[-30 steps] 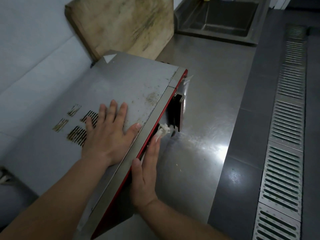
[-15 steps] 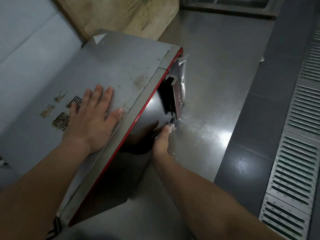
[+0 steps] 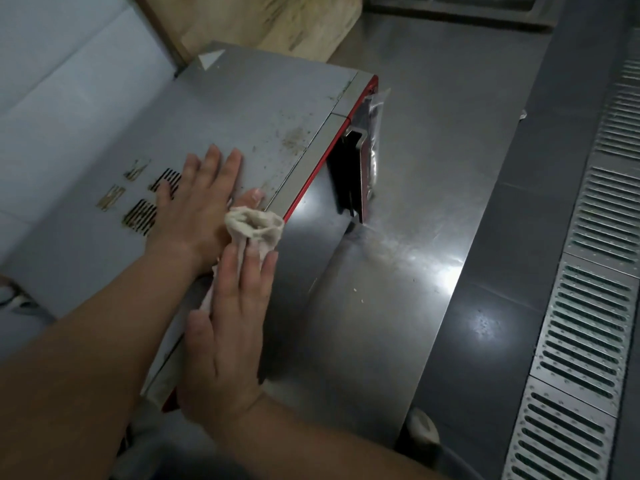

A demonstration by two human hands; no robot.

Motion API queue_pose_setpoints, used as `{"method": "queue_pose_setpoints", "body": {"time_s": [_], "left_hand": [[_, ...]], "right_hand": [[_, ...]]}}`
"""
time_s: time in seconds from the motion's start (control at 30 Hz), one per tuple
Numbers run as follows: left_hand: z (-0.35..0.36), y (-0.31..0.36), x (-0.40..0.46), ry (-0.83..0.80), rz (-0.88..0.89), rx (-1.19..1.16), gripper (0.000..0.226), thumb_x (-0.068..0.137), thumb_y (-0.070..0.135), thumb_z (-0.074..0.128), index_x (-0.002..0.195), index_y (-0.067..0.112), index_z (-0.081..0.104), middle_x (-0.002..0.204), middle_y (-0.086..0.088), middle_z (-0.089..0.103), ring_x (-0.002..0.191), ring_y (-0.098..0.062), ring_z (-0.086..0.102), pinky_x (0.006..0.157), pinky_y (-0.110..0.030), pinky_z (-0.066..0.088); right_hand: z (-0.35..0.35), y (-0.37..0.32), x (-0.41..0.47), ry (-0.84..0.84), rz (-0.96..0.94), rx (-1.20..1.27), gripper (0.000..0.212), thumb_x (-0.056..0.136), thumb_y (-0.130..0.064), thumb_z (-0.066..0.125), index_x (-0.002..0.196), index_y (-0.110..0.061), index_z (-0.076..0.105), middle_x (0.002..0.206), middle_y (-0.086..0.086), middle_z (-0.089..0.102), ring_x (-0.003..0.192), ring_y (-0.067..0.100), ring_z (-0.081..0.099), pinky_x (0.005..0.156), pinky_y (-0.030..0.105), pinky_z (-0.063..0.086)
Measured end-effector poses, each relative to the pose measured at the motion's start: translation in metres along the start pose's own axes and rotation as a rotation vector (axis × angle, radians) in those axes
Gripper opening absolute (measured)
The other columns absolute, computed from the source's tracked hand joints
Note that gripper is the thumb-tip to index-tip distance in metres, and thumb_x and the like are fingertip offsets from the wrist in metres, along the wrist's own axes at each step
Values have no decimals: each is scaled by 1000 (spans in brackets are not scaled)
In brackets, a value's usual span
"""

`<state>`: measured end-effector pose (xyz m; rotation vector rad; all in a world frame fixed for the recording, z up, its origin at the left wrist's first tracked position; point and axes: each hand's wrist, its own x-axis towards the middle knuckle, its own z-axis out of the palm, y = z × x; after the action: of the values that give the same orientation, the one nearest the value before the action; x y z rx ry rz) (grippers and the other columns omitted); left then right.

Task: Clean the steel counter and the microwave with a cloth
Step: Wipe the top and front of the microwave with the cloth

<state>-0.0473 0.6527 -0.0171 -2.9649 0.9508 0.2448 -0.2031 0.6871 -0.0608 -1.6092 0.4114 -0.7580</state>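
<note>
Steel counter [image 3: 433,140] fills most of the view, running from near edge to the sink rim [image 3: 460,15] at the top. Its right edge drops straight to dark floor tiles [image 3: 491,306]; beyond them a slotted drain grate [image 3: 588,271] runs along the right side. Bare steel right of the microwave is open, with a bright glare patch and a few crumbs [image 3: 356,295] on it.

Microwave [image 3: 249,119] sits on the left of the counter, grey top facing the camera, back against the pale wall [image 3: 69,64]. Top is spotted with brown grime near the front edge; vent slots [image 3: 142,216] sit at its left. Red trim runs along the front top edge. Door handle [image 3: 360,174] sticks out off the front, with loose plastic film [image 3: 375,133] hanging beside it; both jut into the open strip in front of the door.

Wooden board [image 3: 270,22] leans on the wall behind the microwave, touching or just beside its rear corner; cannot tell which.

Left hand [image 3: 197,213] lies flat on the microwave top, fingers straight and spread, next to the vents, holding nothing.

Right hand [image 3: 232,317] lies over the front top edge, fingers straight, pressing the cloth [image 3: 254,230] onto that edge. Cloth is bunched past the fingertips, touching the left thumb, right at the red trim.

Small pale object [image 3: 424,426] sits at the counter's near right edge; cannot tell what.
</note>
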Motion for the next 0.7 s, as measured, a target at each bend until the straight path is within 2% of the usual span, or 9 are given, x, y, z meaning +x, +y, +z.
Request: {"method": "queue_pose_setpoints", "body": {"time_s": [0.03,0.1,0.17,0.23,0.3,0.37,0.47,0.6,0.7], "left_hand": [[1,-1,0,2,9,8,86,83,81,6,157,38,-4,167,9,-10,153,-17,-11,121,-57,1],[2,-1,0,36,19,13,77,92,74,13,157,37,-2,167,8,-8,153,-18,-9,121,-58,2],[3,-1,2,73,28,14,72,96,70,16,157,37,0,167,7,-5,154,-20,-6,120,-60,3],[3,-1,2,73,40,6,72,94,71,12,157,37,1,167,7,-4,154,-21,-6,120,-60,2],[4,-2,1,60,44,-6,74,93,72,11,157,36,1,167,7,-5,154,-22,-6,120,-60,1],[5,-1,2,55,61,-5,76,92,73,12,158,35,1,167,7,-4,154,-23,-7,119,-61,0],[1,-5,4,20,147,22,77,93,73,15,158,34,-1,167,10,-8,153,-21,-10,119,-63,-2],[-3,-28,-18,-52,336,86,75,92,72,11,157,38,-7,166,11,-15,152,-16,-15,122,-54,-5],[1,-38,-41,-39,365,59,72,96,68,12,158,37,-6,166,10,-14,152,-14,-15,123,-49,-4]], "right_hand": [[3,10,-1,35,-45,-13,71,103,-53,15,154,-3,18,165,12,2,151,33,-6,119,60,8],[1,21,-1,99,-92,-10,69,104,-49,20,153,-2,13,164,16,5,151,35,-1,116,64,12],[3,29,-4,126,-84,-12,64,103,-49,21,156,-16,8,165,10,1,152,30,-1,117,63,11],[12,48,-21,174,70,17,64,102,-55,22,157,-31,1,166,-5,-5,152,20,-3,120,57,9],[17,78,-38,241,293,109,71,97,-66,24,156,-35,0,164,-17,-4,151,8,-3,122,52,8],[22,109,-43,317,447,253,77,93,-71,33,156,-38,5,163,-20,3,150,2,4,123,48,10],[32,143,-36,348,580,379,76,87,-77,42,153,-48,16,161,-21,18,148,3,17,122,45,15],[44,205,-41,388,769,369,82,77,-87,42,145,-42,43,152,-14,41,143,11,34,120,43,23],[44,191,-43,280,722,304,107,73,-90,16,149,-18,37,155,5,35,145,22,29,119,43,22]]}}
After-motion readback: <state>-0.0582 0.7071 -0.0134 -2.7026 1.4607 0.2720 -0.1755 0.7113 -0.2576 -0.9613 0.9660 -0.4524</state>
